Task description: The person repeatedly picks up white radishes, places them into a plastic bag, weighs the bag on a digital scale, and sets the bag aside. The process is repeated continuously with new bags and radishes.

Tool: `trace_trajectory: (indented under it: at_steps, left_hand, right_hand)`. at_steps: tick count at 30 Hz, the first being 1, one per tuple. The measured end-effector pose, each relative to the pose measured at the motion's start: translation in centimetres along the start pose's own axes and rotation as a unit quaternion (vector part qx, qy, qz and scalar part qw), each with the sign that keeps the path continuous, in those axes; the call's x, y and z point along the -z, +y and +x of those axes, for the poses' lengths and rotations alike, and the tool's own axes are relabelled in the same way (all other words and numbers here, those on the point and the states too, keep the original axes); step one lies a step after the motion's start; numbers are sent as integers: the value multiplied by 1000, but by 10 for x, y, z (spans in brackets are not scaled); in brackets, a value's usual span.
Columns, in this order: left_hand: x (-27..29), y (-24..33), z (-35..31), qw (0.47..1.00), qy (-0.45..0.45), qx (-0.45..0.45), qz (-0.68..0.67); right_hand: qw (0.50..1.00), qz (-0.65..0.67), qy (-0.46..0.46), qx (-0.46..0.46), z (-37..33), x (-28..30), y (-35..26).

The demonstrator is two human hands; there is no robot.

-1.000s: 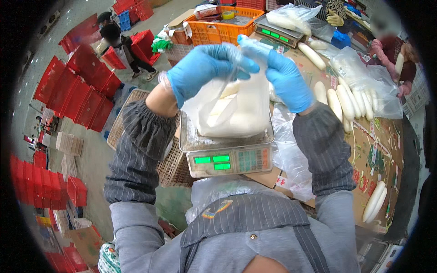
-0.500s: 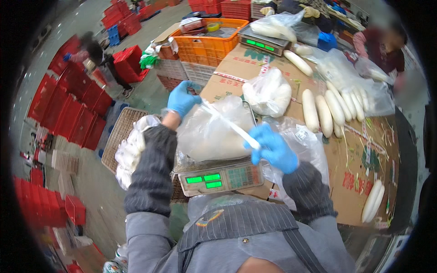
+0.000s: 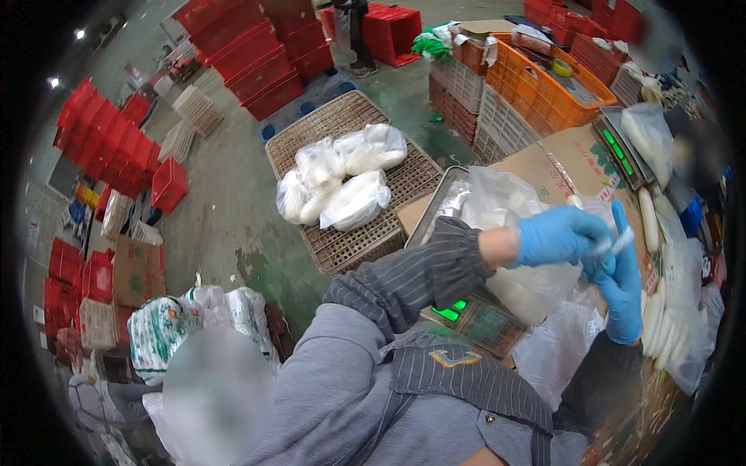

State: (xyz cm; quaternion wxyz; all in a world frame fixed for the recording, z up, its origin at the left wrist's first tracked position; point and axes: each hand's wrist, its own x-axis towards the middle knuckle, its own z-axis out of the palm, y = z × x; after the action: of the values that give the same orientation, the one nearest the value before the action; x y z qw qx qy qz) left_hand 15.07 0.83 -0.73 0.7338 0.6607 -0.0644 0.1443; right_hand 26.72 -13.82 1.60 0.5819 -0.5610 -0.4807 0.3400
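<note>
A clear plastic bag of white radishes [image 3: 501, 194] rests on a weighing scale [image 3: 488, 326] with lit green digits, in front of my body. Above it, my left hand [image 3: 561, 235] is closed on the bag's twisted neck. My right hand [image 3: 622, 295] meets it from the right, its thumb and fingers around the same white twist, one finger pointing up. The hands touch, so part of the bag's neck is hidden between the blue gloves. Loose white radishes [image 3: 659, 326] lie on the cardboard-covered table to the right.
Left of the scale, a brown woven-look plastic crate [image 3: 373, 225] carries several bagged radishes [image 3: 353, 194]. Beyond stand an orange crate [image 3: 509, 66], a second scale [image 3: 625, 159] and stacked red crates [image 3: 245, 54]. White and green sacks [image 3: 163, 330] and a person are at lower left.
My view has swung left, showing more of the floor and the crate of bagged radishes. My hands, previously apart with the bag's neck stretched between them, have come together at the twist.
</note>
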Motion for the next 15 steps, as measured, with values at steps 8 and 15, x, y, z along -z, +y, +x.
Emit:
trace_trajectory:
  at_steps: [8,15]
  left_hand:
    - [91,-67,15,861,300,47,409]
    - [67,-47,-4,969,-57,-6,240]
  right_hand:
    - [963,-96,-170,-183,-40,56,63]
    - [935,-325,138,-18,47,127,111]
